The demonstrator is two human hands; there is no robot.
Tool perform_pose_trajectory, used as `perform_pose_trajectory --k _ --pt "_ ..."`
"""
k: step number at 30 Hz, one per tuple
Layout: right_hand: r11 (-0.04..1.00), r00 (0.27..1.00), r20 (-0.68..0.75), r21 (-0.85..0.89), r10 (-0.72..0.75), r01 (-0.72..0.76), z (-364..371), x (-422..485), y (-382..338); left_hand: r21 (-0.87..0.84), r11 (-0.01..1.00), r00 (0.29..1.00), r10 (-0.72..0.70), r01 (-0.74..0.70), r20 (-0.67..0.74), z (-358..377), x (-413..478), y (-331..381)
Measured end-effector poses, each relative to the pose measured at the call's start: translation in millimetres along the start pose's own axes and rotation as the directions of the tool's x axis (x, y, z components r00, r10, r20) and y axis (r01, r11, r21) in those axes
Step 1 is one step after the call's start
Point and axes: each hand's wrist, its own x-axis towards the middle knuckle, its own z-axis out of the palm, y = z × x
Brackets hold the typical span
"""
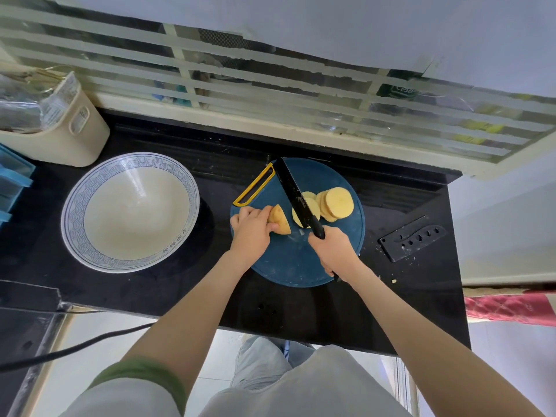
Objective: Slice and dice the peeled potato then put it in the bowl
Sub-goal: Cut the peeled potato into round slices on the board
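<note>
Forearms (192,311), right hand (334,252) fisted round knife (296,197), handle mostly hidden, blade pointing away and left, left hand (251,233) curled on potato stub (279,219) on board (288,260), cut face toward blade, slices (335,204) right, bowl (129,210) left

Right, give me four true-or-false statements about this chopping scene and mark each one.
1. The bowl holds potato slices. False: the slices lie on the round blue cutting board; no potato shows in the bowl.
2. The right hand grips the black knife. True.
3. The left hand holds the uncut potato end. True.
4. The knife sheath lies left of the bowl. False: it lies on the counter, right of the cutting board.
</note>
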Motion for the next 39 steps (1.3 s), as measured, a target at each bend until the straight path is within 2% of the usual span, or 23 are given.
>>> perform_pose_trajectory --k 2,7,15,20,24,29,34,39 --pt "1.0 0.999 -0.026 -0.016 -0.023 0.023 4 -5 -1 0.004 1.0 1.0 -0.002 0.002 0.004 1 3 3" --pt "0.998 0.996 -0.07 -0.031 -0.048 0.045 5 -17 -4 -0.241 0.965 0.994 -0.106 0.1 -0.013 1 9 10" --pt "0.99 0.997 -0.074 -0.14 -0.038 0.027 9 -22 -6 -0.149 0.984 0.995 -0.096 0.094 -0.004 -3 13 24" --pt "0.997 0.994 -0.105 -0.076 0.005 -0.013 12 -20 -7 -0.139 0.984 0.994 -0.107 0.108 0.017 -3 12 18" --pt "0.997 0.997 -0.08 -0.077 0.005 -0.011 15 -20 -10 -0.197 0.973 0.992 -0.116 0.122 0.04 -3 5 8" --pt "0.98 0.996 -0.074 -0.198 -0.047 0.031 23 -21 -13 -0.286 0.952 0.994 -0.11 0.109 0.013 3 -1 0" --pt "0.943 0.994 -0.069 -0.328 -0.082 0.055 23 -23 -14 -0.291 0.955 0.997 -0.066 0.056 -0.026 7 7 5" --pt "0.942 0.994 -0.091 -0.333 -0.058 0.024 18 -21 -15 -0.227 0.974 0.998 -0.038 0.026 -0.049 5 14 11"
